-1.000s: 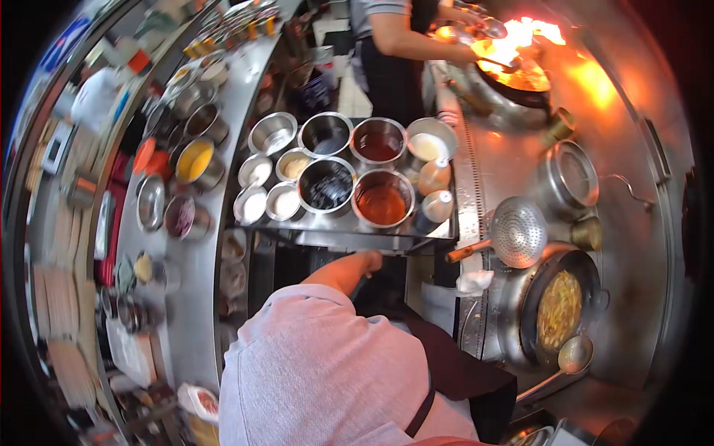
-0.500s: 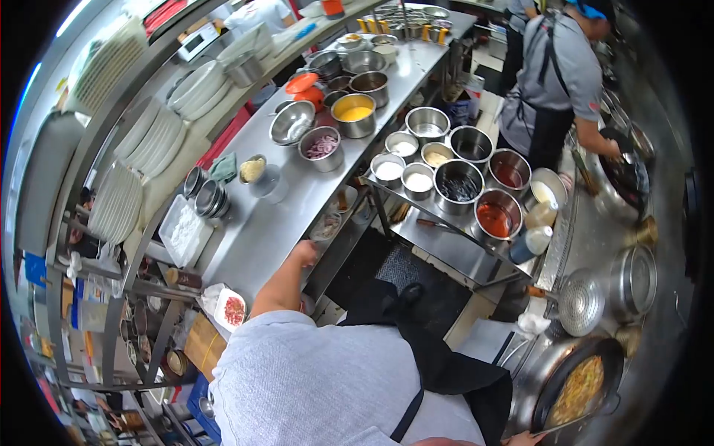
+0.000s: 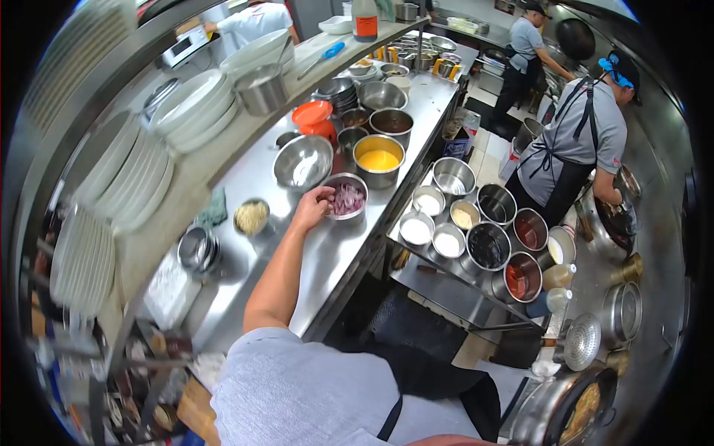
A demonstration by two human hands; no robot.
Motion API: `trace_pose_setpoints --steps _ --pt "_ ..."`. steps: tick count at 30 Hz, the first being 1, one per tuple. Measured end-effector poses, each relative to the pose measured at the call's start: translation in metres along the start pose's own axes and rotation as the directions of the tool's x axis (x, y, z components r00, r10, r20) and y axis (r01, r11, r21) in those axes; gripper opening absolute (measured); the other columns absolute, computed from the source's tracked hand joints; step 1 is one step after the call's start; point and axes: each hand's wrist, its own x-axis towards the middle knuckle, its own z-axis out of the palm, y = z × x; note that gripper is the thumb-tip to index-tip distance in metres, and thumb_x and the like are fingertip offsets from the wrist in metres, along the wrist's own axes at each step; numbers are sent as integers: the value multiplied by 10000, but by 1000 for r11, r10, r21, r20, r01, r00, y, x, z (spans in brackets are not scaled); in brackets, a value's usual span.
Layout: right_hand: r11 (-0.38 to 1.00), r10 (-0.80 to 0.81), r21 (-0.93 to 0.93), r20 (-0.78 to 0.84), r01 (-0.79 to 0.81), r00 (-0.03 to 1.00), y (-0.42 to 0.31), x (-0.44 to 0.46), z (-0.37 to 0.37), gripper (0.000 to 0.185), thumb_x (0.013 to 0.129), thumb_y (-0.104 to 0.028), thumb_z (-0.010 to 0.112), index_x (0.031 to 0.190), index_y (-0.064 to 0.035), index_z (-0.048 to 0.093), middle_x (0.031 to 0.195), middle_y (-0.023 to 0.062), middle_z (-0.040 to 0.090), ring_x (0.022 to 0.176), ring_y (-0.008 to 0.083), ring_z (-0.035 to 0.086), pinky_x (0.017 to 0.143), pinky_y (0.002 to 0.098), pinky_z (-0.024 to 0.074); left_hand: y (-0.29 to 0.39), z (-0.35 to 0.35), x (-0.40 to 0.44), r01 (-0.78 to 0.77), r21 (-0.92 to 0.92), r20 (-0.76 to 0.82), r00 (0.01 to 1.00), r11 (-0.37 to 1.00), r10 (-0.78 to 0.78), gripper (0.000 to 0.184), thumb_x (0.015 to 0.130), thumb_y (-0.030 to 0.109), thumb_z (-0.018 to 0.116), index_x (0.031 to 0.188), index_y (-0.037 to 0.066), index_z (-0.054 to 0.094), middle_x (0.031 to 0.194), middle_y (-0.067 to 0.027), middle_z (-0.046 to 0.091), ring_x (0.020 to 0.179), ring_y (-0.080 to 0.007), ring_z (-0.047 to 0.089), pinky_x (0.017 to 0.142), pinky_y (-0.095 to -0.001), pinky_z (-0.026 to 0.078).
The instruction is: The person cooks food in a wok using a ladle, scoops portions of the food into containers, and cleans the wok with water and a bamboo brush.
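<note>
My left hand (image 3: 318,204) reaches over the left rim of a steel pot holding sliced red onion (image 3: 347,199). Its fingers are bent and slightly apart, and I make out nothing held in them. Left of that pot stands a wide steel bowl (image 3: 303,162); behind it is a pot of yellow liquid (image 3: 378,160). Nearer me on the counter sits a container of pale minced food (image 3: 252,217). My right hand is out of view. At the lower right, a wok with cooked food (image 3: 582,412) rests on the stove.
A lower stand holds several steel pots of sauces and powders, including a red sauce (image 3: 520,281). Stacked white plates (image 3: 141,178) line the shelf at left. A co-worker (image 3: 573,141) stands at the stove on the right, with another person (image 3: 526,56) farther back.
My left hand has moved from the counter's front edge forward to the onion pot. The view has shifted, and my right hand, earlier near the wok, has left the frame.
</note>
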Motion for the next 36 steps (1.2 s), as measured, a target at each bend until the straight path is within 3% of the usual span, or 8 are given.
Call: trace_pose_setpoints --steps 2,5,7,10,15,20,25,36 --pt "983 -169 91 100 161 980 9 -38 41 535 828 -333 645 1288 -75 549 1129 272 591 1036 442 578 862 578 454 13 -8 55 55 8 40 998 998 -56 356 836 -39 463 1164 -5 598 911 -51 632 762 -141 613 685 -263 528" --pt "897 -425 -21 238 442 873 20 -80 93 510 818 -370 658 1222 -65 593 1143 225 614 1043 389 597 841 604 451 -16 -10 151 -221 254 -36 971 942 237 378 817 -10 492 1175 38 603 1009 -119 672 893 -245 669 784 -340 533" --pt "566 -688 -337 309 752 657 69 -80 154 499 811 -395 667 1178 -59 621 1153 194 630 1048 353 610 827 621 449 -34 2 210 -291 317 -35 947 902 318 375 816 6 499 1175 43 604 1043 -145 668 936 -285 663 825 -371 525" --pt "917 -360 41 506 396 783 11 -121 75 488 815 -351 656 1200 -58 599 1106 181 624 989 330 605 778 584 444 -34 17 259 -328 545 52 932 771 359 367 820 35 514 1175 51 603 1097 -182 659 1002 -343 645 892 -419 509" --pt "980 -200 125 683 158 703 -26 -152 27 479 820 -278 638 1239 -57 563 1028 158 615 890 291 597 695 522 436 -45 19 316 -262 829 341 937 494 -74 321 845 65 529 1149 62 629 1231 -215 604 1132 -363 592 950 -459 482" --pt "993 -100 115 786 15 610 -34 -179 6 484 826 -204 620 1277 -56 526 950 136 605 792 251 589 613 459 427 -49 25 361 -298 837 394 910 459 -129 287 853 85 539 1106 60 672 1200 -199 628 1148 -344 592 958 -461 486" --pt "990 -67 122 845 -69 530 -36 -199 -2 502 832 -131 602 1315 -55 490 872 113 596 694 212 581 530 397 419 -115 40 380 194 855 54 889 480 -454 332 859 78 546 1168 59 665 1269 -156 601 1203 -319 564 992 -441 471" --pt "976 -27 124 884 -178 467 -30 -216 -3 543 841 16 556 1369 -68 460 719 64 562 592 156 596 451 298 448 -120 29 360 44 913 95 944 405 -315 349 886 191 566 1194 39 632 1222 -250 592 1153 -359 583 962 -450 480"
